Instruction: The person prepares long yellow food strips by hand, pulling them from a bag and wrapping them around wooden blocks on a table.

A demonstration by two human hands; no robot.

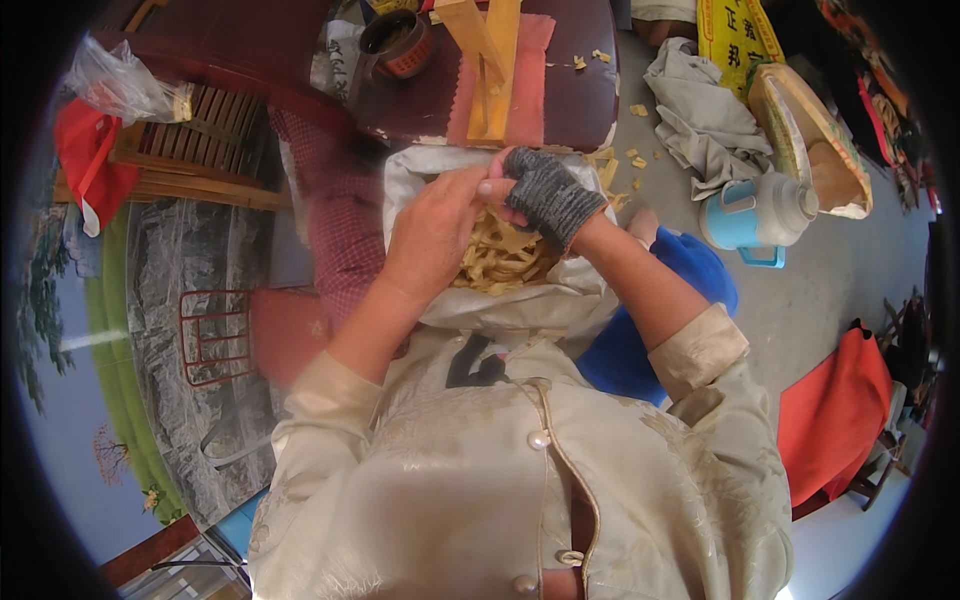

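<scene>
My bare left hand [437, 227] meets my right hand [553, 193] above an open white woven sack [517, 304]. A grey knitted fingerless glove [559, 199] covers the palm and wrist of my right hand. The fingers of both hands touch and overlap, so whatever may be pinched between them is hidden. Inside the sack, just below the hands, lies a heap of pale yellow curled strips [495, 262]. Beyond the hands a wooden stand with a slanted piece [487, 82] rests on a pink cloth [534, 75] on a dark red bench [577, 97].
A brown mug [397, 45] stands at the bench's left. On the right floor are a blue thermos flask [739, 217], a crumpled grey cloth [705, 105] and an open paper bag [832, 142]. A red metal chair [289, 330] is at left. Yellow scraps [637, 110] dot the floor.
</scene>
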